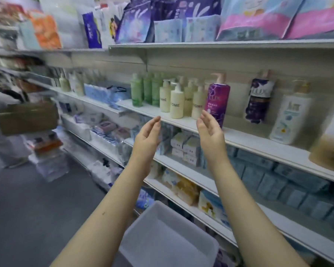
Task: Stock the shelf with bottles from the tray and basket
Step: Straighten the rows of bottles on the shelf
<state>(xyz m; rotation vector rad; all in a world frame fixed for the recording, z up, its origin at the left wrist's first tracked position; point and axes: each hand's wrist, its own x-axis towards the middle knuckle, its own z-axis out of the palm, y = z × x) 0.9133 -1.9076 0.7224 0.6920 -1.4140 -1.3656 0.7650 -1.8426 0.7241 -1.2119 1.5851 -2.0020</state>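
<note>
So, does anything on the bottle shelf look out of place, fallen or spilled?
Nothing looks spilled or fallen. The only odd item is the dark purple pouch. It is a soft pack standing between the purple bottle and the white bottle, both with hard bodies and pumps. It also seems to stand slightly tilted.

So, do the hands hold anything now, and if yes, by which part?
Nothing is held. The left hand and the right hand are both open and empty, raised before the cream bottles on the shelf.
</note>
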